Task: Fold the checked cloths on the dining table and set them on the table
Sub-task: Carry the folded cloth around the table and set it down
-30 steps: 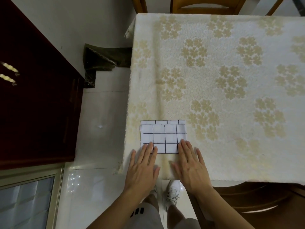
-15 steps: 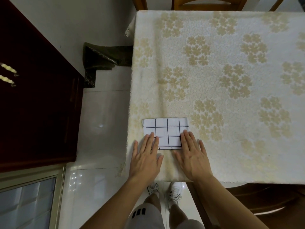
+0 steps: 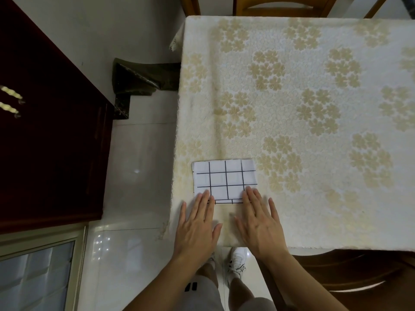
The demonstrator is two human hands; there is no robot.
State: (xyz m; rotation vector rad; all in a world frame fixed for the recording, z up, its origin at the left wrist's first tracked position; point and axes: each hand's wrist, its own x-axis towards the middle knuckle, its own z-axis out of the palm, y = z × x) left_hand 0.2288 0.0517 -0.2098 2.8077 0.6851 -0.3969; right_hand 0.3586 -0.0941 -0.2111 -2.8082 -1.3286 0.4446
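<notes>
A white checked cloth (image 3: 224, 179) with thin black lines lies folded into a small flat rectangle near the front left corner of the dining table (image 3: 314, 108). My left hand (image 3: 197, 225) rests flat, fingers spread, its fingertips on the cloth's near left corner. Flat beside it is my right hand (image 3: 258, 221), fingertips touching the cloth's near right corner. Neither hand grips anything. A thin strip of a lower layer shows along the cloth's near edge.
The table wears a cream cloth with tan flower patterns. A dark red cabinet (image 3: 49, 135) stands to the left across a white tiled floor (image 3: 139, 171). Wooden chairs sit at the far edge (image 3: 285, 5) and at the near right (image 3: 350, 279).
The cloth's near half has been folded over, making it shorter. Both hands have slid back a little toward its near edge and stay flat.
</notes>
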